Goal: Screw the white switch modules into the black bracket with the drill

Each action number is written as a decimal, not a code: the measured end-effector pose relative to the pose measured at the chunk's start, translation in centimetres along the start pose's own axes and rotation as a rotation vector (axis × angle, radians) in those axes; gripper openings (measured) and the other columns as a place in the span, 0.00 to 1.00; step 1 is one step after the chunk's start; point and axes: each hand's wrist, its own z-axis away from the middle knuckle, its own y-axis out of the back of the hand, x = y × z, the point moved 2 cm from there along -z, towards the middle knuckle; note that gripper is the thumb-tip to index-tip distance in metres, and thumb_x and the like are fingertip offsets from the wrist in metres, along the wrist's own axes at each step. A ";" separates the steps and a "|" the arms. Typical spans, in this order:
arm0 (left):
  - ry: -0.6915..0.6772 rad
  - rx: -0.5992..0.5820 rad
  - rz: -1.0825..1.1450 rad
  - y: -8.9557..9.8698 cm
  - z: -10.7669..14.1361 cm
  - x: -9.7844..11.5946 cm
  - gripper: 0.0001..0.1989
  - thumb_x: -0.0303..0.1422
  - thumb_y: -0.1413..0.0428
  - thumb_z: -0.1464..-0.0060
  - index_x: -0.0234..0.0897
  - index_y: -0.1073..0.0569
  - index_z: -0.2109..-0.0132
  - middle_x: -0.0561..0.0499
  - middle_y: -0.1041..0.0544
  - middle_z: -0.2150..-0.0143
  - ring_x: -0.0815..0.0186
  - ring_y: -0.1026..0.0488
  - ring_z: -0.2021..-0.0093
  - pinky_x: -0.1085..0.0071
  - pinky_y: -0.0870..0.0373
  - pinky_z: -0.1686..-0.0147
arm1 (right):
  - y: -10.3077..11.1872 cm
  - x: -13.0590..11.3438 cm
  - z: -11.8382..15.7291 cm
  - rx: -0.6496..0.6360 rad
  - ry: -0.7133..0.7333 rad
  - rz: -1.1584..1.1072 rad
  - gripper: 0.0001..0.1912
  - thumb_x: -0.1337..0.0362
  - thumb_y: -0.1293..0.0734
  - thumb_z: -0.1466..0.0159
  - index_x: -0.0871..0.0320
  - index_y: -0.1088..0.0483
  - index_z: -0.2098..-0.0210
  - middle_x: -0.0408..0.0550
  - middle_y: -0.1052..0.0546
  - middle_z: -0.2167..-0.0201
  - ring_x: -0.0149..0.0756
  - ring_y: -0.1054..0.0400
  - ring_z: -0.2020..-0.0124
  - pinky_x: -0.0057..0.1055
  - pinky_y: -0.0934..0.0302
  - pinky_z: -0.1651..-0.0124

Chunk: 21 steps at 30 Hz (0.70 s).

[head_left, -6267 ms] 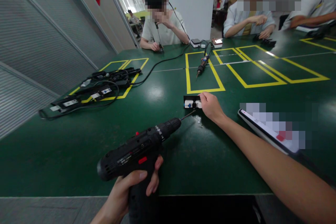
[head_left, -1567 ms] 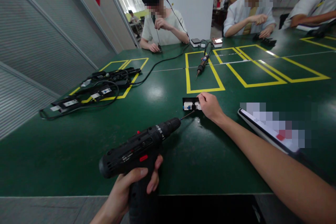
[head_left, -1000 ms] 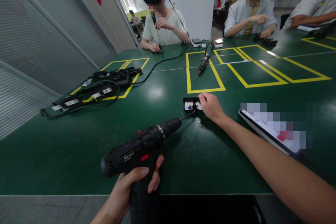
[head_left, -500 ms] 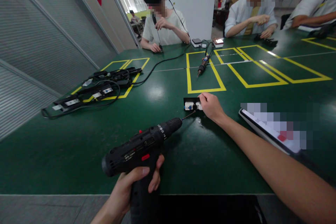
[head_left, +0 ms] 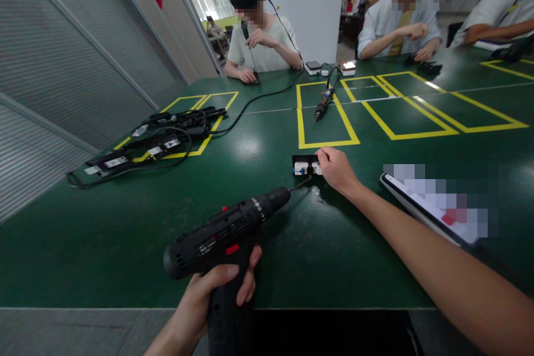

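A black cordless drill (head_left: 233, 228) is gripped by its handle in my left hand (head_left: 223, 286). Its long thin bit points up and to the right, with the tip at the lower edge of a small black part with white and blue pieces (head_left: 306, 167). My right hand (head_left: 336, 169) is closed on the right end of that part, holding it at the green table (head_left: 267, 278). The fingers of my right hand partly hide the part. Whether the bit touches it or a screw is too small to tell.
Black power strips and cables (head_left: 167, 136) lie at the left. A corded electric screwdriver (head_left: 323, 104) rests in a yellow taped frame ahead. A phone-like device (head_left: 429, 208) lies near my right forearm. Across the table sit people, one holding a tool (head_left: 252, 55).
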 end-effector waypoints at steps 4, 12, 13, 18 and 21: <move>-0.015 -0.002 -0.008 0.2 0.0 -0.1 0.13 0.35 0.52 0.49 0.29 0.32 0.63 0.49 0.33 0.82 0.67 0.38 0.80 0.69 0.41 0.76 | 0.0 -0.1 0.0 -0.002 0.000 -0.005 0.16 0.65 0.47 0.36 0.61 0.29 0.70 0.51 0.25 0.70 0.37 0.34 0.69 0.30 0.46 0.66; -0.006 -0.038 0.022 0.2 0.0 -0.1 0.13 0.34 0.53 0.48 0.28 0.32 0.61 0.50 0.33 0.82 0.66 0.37 0.79 0.70 0.42 0.75 | 0.1 -0.1 0.1 -0.003 0.014 -0.007 0.17 0.65 0.47 0.36 0.61 0.30 0.70 0.51 0.26 0.70 0.35 0.35 0.69 0.29 0.47 0.66; -0.005 -0.038 0.023 0.1 0.0 -0.1 0.12 0.34 0.53 0.48 0.28 0.32 0.61 0.50 0.33 0.82 0.66 0.37 0.79 0.70 0.42 0.75 | 0.1 0.0 0.1 -0.003 0.017 -0.005 0.16 0.65 0.47 0.36 0.61 0.30 0.70 0.50 0.26 0.71 0.35 0.35 0.69 0.29 0.47 0.66; -0.012 -0.032 0.009 0.2 0.0 -0.1 0.13 0.34 0.53 0.48 0.28 0.32 0.61 0.49 0.33 0.82 0.66 0.37 0.79 0.69 0.41 0.75 | 0.2 0.0 0.2 0.004 0.026 -0.010 0.16 0.65 0.47 0.36 0.61 0.31 0.71 0.50 0.26 0.72 0.35 0.35 0.70 0.29 0.48 0.67; -0.012 -0.031 0.000 0.4 0.0 -0.2 0.13 0.34 0.53 0.48 0.28 0.32 0.61 0.49 0.33 0.82 0.66 0.37 0.79 0.69 0.42 0.75 | 0.1 -0.1 0.1 0.006 0.023 -0.011 0.16 0.65 0.47 0.36 0.60 0.31 0.72 0.49 0.27 0.73 0.34 0.36 0.71 0.28 0.48 0.68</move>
